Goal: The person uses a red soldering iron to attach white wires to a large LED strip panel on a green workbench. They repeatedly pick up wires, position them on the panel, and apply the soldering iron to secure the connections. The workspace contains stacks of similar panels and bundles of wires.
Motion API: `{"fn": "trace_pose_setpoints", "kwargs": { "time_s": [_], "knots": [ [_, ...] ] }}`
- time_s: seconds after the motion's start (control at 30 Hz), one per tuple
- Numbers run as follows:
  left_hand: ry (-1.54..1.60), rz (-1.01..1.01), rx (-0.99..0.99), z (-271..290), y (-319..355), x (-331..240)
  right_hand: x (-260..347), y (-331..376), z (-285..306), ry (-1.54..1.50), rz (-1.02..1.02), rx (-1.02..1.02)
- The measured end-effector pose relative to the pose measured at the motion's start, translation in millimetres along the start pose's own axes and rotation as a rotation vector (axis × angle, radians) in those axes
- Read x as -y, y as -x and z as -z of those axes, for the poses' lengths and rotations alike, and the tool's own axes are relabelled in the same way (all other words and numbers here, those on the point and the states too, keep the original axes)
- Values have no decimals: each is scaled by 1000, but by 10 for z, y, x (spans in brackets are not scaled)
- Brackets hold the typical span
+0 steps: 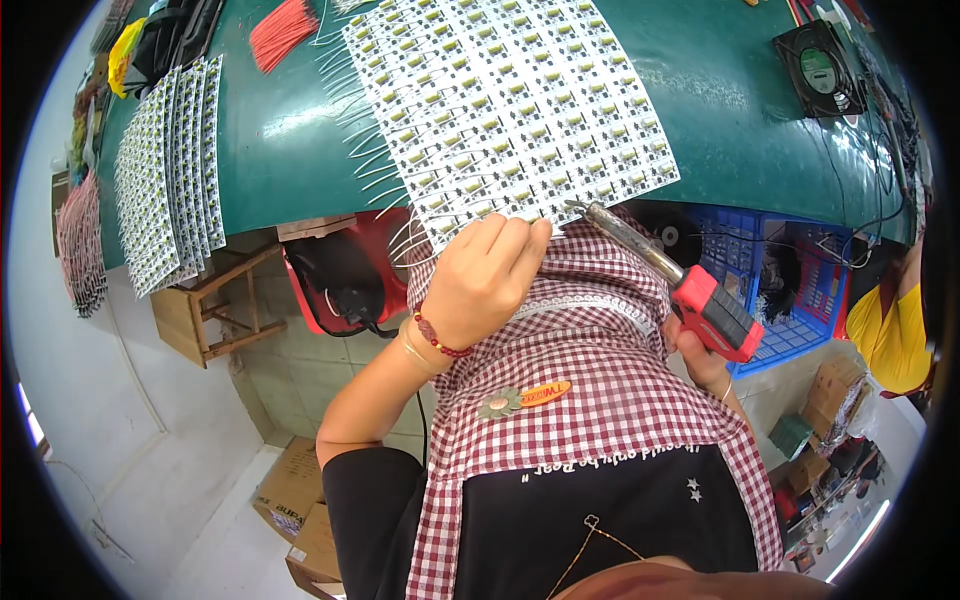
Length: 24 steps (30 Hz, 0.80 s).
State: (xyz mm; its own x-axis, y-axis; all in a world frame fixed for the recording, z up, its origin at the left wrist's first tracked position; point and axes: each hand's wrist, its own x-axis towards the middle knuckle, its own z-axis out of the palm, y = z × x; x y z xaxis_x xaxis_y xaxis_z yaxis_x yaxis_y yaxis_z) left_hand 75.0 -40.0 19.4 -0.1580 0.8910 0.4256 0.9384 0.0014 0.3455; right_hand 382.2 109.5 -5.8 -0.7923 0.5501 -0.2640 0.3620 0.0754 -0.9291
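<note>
Your black shirt (610,500) fills the bottom centre of the frame, a thin necklace (592,521) over it, with your red-and-white checked apron (560,430) above. Near the centre, your left hand (475,280) is at the lower edge of a sheet of circuit boards (530,115); its fingers are bent and pressed together, but you cannot tell what, if anything, they pinch. Your right hand (698,365), right of centre, has its fingers wrapped around the red-and-black handle of a soldering tool (712,312), whose tip points up and left, close to that same edge. The sheet lies at upper centre on the green table (280,190), its lower end hanging past the table's edge, white wires (372,170) fringing its left side. More board sheets (165,180) overlap at upper left, red wires (283,35) lie bundled near the top, and a black fan (820,70) sits at upper right.
</note>
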Motion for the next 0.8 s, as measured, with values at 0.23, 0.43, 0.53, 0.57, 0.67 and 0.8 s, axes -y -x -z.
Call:
{"fn": "trace_pose_setpoints", "kwargs": {
  "time_s": [0.23,0.43,0.53,0.57,0.67,0.8],
  "knots": [
    [-15,-34,-59,96,-38,37,9,-26,-59,-91,-9,-3],
    [1,-7,27,52,-100,132,39,-78,-79,-74,-17,8],
    [15,20,50,92,-125,111,50,-84,-94,-56,-15,19],
    [19,23,58,89,-125,115,46,-79,-100,-47,-19,18],
    [35,24,70,78,-132,140,-25,-46,-109,11,-27,8],
    [54,22,86,101,-154,159,-90,-25,-102,160,41,2]
  ]
}}
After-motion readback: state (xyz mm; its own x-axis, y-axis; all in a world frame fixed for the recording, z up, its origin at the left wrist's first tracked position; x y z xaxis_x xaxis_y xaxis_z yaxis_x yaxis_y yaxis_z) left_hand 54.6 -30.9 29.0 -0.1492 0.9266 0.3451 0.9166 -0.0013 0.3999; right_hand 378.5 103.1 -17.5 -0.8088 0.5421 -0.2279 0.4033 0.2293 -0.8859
